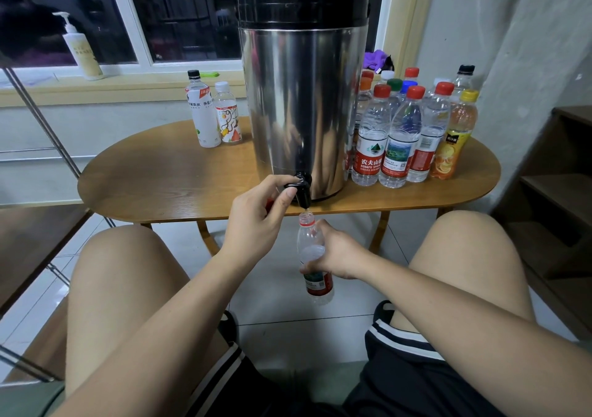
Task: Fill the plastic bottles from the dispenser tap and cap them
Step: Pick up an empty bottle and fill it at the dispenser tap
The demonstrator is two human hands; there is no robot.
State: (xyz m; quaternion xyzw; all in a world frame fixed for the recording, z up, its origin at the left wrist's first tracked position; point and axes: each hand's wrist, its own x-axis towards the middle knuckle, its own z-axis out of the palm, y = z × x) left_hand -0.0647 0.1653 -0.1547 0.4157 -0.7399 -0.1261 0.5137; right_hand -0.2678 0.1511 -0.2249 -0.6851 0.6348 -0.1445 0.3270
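Dark shorts (416, 378), tiled floor (288, 317), wooden table (160, 176) (dispenser (301, 96))

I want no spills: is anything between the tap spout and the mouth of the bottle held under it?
Nothing visible. The bottle, held by the right hand, has its open mouth directly under the tap spout, with only a small gap; the left hand pinches the lever from the side.

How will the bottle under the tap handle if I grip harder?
The bottle under the tap looks thin and clear, so probably soft; uncapped, a squeeze from the right hand may spill. Tall and narrow, it would probably tip easily if set down.
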